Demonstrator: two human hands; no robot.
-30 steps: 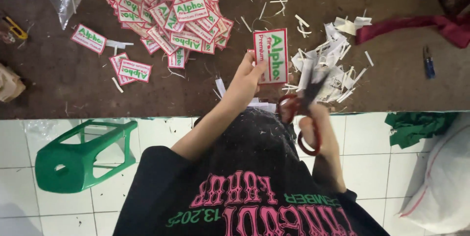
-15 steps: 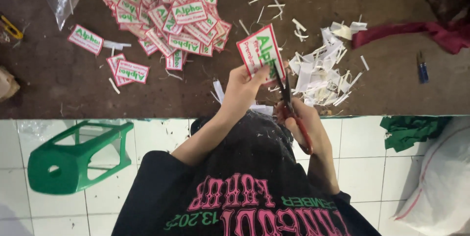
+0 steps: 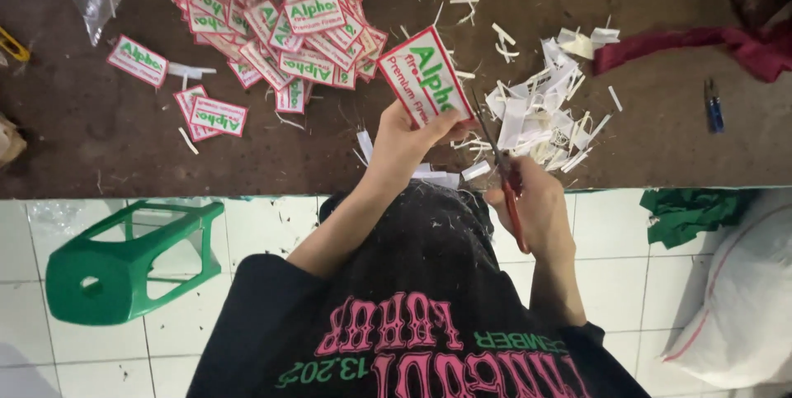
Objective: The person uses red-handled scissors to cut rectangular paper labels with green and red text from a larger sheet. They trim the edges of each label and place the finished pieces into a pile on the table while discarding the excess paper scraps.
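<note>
Label [image 3: 426, 76], white rectangle with red border and green lettering, pinched at its lower edge by the left hand [image 3: 406, 141], raised over the brown table [image 3: 99, 150]. Long axis tilts up and to the left. Scissors [image 3: 497, 169] with red handles are gripped in the right hand [image 3: 535, 210], blades meeting the label's right edge (blades nearly closed, tips hard to make out). Right hand sits just right of and below the label. Heap of white trimmings [image 3: 536, 113] beyond it; pile of matching labels [image 3: 280, 10] upper left. Green stool [image 3: 115, 262] on the tiled floor.
</note>
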